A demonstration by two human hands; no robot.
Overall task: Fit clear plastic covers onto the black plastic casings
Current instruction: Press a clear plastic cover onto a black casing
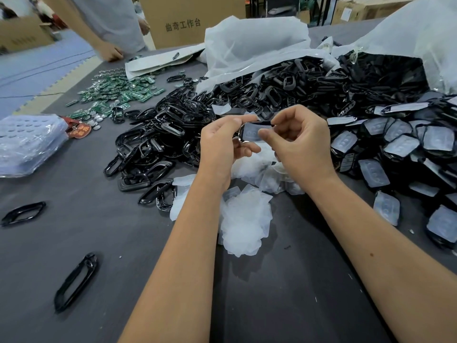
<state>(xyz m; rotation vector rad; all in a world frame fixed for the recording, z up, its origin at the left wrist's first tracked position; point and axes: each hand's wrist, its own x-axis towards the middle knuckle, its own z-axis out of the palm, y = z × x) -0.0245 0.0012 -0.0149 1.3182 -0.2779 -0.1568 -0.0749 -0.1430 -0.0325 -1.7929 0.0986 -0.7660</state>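
Above the middle of the grey table (74,243), both hands meet over one casing (243,131), held clear of the heaps. The left hand (222,144) has its grip on the casing's left end, fingers curled beneath and the forefinger laid along the top edge. The right hand (300,142) pinches the far end, its thumb on the clear cover (252,133) that lies in the frame's opening. By the look of it the seating step is in hand: the cover is in place, but whether its edges have caught all round cannot be told. Next would likely come a firm press round the rim, with the frame kept from twisting, and then a place among the finished pieces (395,149) heaped at the right. Loose covers (243,226) lie just below the hands and bare casings (158,134) are piled to the left, so the next pair is near.
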